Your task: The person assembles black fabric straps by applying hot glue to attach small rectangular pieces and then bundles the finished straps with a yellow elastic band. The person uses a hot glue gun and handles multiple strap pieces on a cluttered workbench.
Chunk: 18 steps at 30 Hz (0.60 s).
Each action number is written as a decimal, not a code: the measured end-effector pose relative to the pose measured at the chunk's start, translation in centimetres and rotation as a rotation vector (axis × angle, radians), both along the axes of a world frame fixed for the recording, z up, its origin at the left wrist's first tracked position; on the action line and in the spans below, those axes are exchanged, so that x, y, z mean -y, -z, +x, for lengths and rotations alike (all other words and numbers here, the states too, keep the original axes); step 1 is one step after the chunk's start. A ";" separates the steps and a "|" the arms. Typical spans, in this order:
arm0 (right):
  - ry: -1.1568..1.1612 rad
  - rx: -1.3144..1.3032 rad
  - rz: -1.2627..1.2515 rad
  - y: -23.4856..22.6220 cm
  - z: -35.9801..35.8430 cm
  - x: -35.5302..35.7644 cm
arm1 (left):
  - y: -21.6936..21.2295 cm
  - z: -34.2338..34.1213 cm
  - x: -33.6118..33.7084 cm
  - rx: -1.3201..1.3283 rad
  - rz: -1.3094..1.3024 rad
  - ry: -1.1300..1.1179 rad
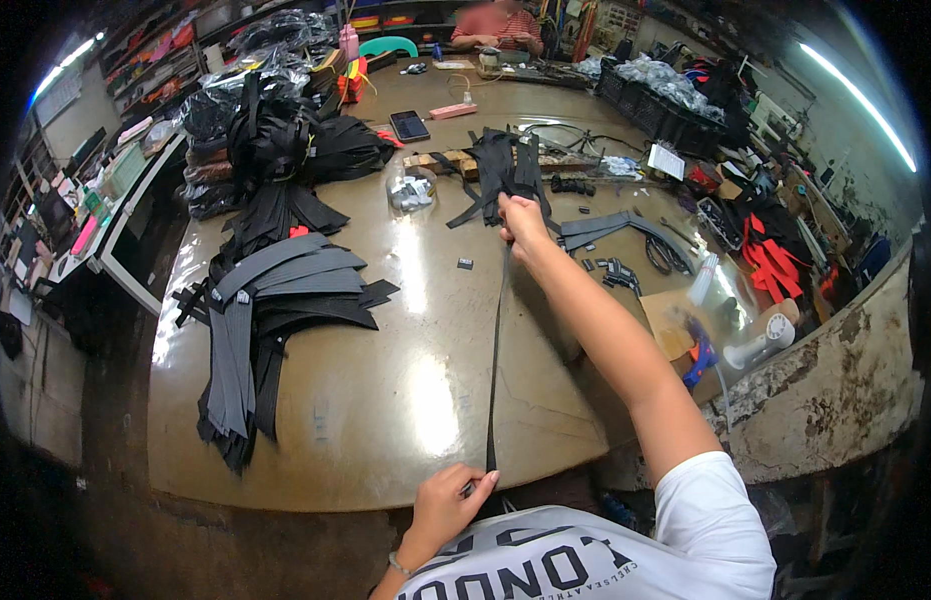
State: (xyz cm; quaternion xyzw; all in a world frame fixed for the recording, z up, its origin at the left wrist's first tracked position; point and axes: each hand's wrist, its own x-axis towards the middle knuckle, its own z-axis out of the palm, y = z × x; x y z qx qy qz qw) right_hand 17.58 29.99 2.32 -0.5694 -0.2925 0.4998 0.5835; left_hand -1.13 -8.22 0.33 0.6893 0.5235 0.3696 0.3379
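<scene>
A narrow black webbing strap (pixel 496 370) runs nearly straight between my two hands over the brown tabletop (pixel 365 430). Its near end is pinched in my left hand (pixel 451 508) at the table's front edge, close to my shirt. My right arm reaches far forward, and my right hand (pixel 525 230) is closed round the strap's far part. Just beyond that hand lies a bunch of black straps (pixel 500 165) on a wooden bar; whether the held strap joins them is hidden by my fingers. A small dark tag (pixel 465 264) lies left of the strap.
Left stand piles of grey and black straps (pixel 285 280). A clear tub (pixel 411 190), a phone (pixel 409 126) and a pink box (pixel 453 111) sit farther back. Right are small black buckles (pixel 617 272), a blue glue gun (pixel 699 358) and a crate (pixel 660 105). Another person (pixel 495 30) works opposite.
</scene>
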 end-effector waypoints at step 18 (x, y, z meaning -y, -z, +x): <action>-0.847 -0.593 -0.452 1.3 1.6 29.1 | -2.8 0.2 -1.4 0.140 -0.150 0.116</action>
